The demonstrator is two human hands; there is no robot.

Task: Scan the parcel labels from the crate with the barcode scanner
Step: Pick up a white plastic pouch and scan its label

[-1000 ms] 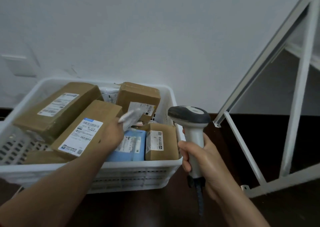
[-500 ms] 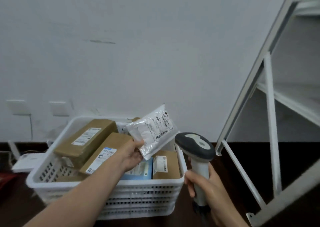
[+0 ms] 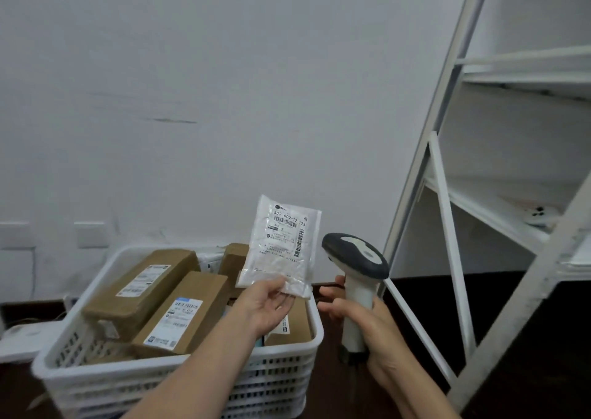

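Observation:
My left hand holds a flat white plastic parcel pouch by its lower edge, upright above the crate, with its printed barcode label facing me. My right hand grips the handle of a white and dark grey barcode scanner, just right of the pouch, its head level with the pouch's lower half. The white slotted plastic crate stands below, holding several brown cardboard parcels with white labels.
A white metal shelving rack rises on the right, with a small white object on one shelf. The white wall behind carries two wall plates. A white device lies on the dark floor left of the crate.
My left hand lifted the pouch out of the crate and turned it upright with the label facing me. The scanner rose beside it. The camera tilted upward.

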